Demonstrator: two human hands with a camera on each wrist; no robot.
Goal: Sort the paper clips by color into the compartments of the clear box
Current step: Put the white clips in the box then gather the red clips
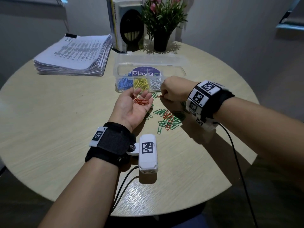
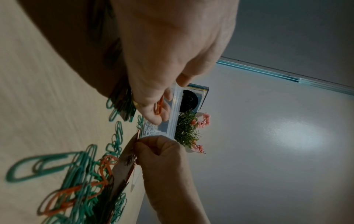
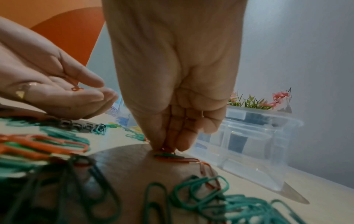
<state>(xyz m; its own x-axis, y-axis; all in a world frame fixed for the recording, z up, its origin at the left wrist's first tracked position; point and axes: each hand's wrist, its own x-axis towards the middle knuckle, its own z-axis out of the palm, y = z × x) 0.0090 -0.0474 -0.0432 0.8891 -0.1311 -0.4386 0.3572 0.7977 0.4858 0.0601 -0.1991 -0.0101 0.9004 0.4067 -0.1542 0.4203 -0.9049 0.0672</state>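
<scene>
My left hand lies palm up just in front of the clear box, fingers relaxed, with several orange clips resting in the palm. To its right, my right hand pinches one orange clip at the table surface by the box's near wall. The box's lid stands open; its near compartments hold blue clips, yellow clips and white clips. A loose pile of green and orange clips lies under my right wrist. Seen in the left wrist view, the left hand cups the orange clips.
A thick stack of printed papers sits at the back left of the round wooden table. Books with a black bookend and a potted plant stand behind the box. Cables trail off both wrists.
</scene>
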